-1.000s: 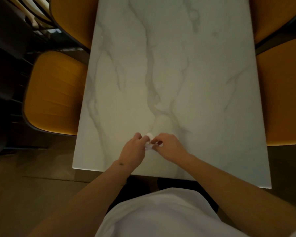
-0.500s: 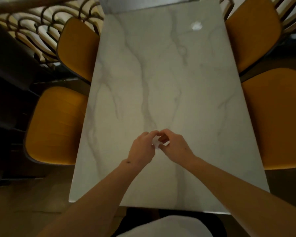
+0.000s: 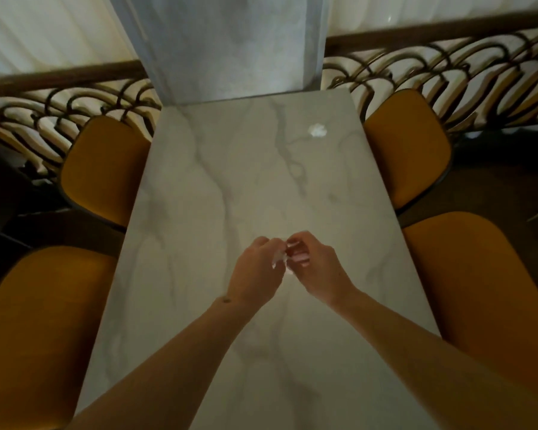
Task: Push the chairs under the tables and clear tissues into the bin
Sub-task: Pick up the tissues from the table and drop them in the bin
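Left hand [image 3: 257,271] and right hand [image 3: 312,268] pinch a small tissue [image 3: 279,257] together above the bench [image 3: 199,212]; another tissue [image 3: 317,130] lies far off.

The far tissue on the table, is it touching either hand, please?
Apart. The head view shows the far tissue alone near the table's far end, bare marble separating it from both hands.

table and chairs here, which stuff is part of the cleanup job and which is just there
Part of the job:
held tissue, pinched by left hand and right hand
crumpled tissue at the far end
four orange chairs

Just there:
marble table
grey pillar
railing
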